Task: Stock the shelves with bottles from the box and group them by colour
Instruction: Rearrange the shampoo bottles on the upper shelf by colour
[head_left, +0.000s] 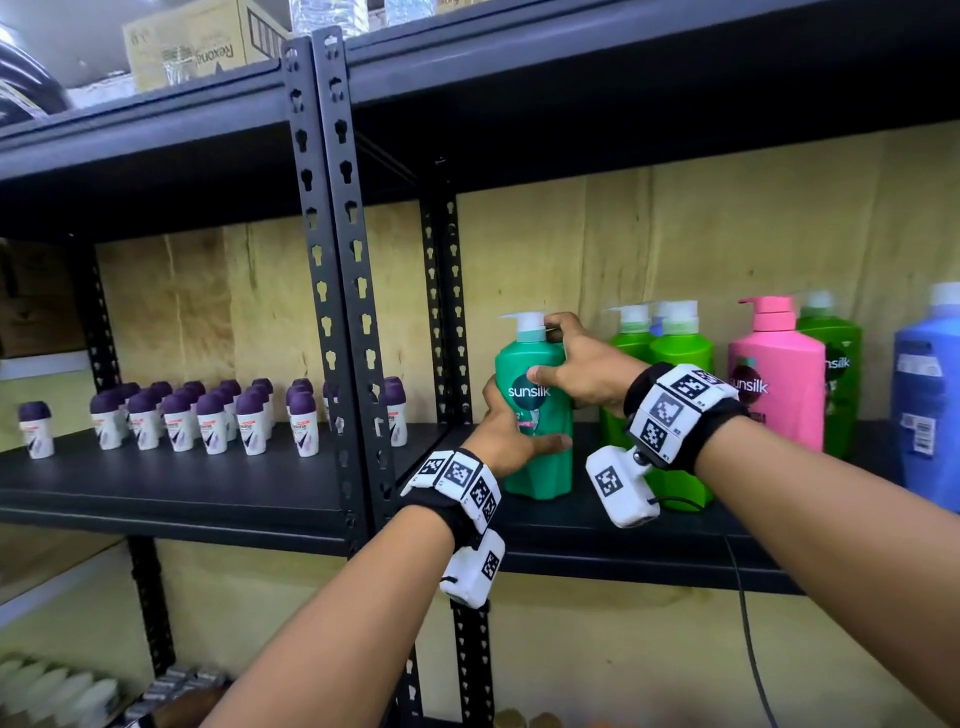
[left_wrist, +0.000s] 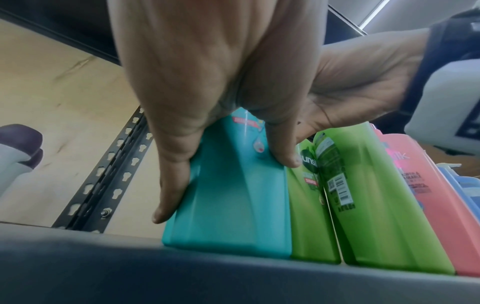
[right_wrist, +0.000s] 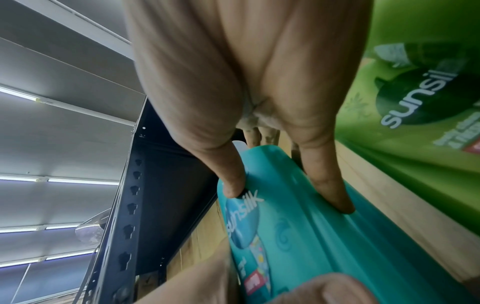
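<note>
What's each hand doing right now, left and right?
Left hand: grips the lower body of the teal Sunsilk pump bottle.
Right hand: grips the same bottle's upper body, fingers near the pump neck.

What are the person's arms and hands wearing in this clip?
Both forearms are bare, no sleeves or gloves. Each wrist carries a black fabric band ringed with white square blocks printed with black fiducial markers, plus a white boxy camera unit hanging beneath. A thin black cable trails from the right unit.
</note>
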